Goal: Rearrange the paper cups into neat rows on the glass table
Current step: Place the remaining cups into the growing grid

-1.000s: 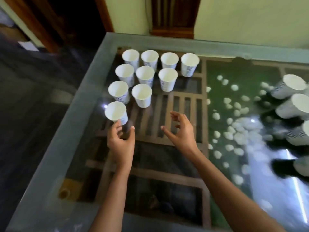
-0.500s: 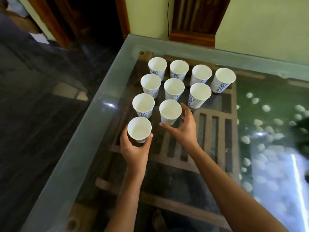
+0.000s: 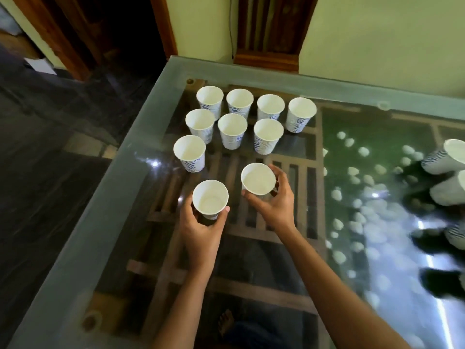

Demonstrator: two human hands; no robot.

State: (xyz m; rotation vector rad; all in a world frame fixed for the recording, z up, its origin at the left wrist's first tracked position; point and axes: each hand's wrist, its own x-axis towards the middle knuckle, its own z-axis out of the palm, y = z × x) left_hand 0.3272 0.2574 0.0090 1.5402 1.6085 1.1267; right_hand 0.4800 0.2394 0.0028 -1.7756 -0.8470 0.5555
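On my feed, the left hand (image 3: 201, 230) grips one white paper cup (image 3: 210, 197), the right hand (image 3: 275, 205) a second white paper cup (image 3: 258, 178), just before the cup rows (image 3: 232, 127) on the glass counter (image 3: 113, 197), seemingly to extend them.

A dim room corner is catching stray light.
A pale yellow-green painted wall (image 3: 377, 34) is running along the back, with a thin black cable (image 3: 230, 26) hanging down it beside a dark brown wooden slatted panel (image 3: 271, 28). To the left, a reddish-brown wooden door frame (image 3: 166, 28) is bordering an unlit doorway (image 3: 113, 26), and a dark glossy stone floor (image 3: 50, 147) is stretching away below. The frosted-edged glass tabletop (image 3: 100, 210) is showing brown wooden slats (image 3: 226, 288) and white rounded pebbles on green (image 3: 362, 152) beneath it, and a bright streak of light (image 3: 427, 250) is glinting on its right side.
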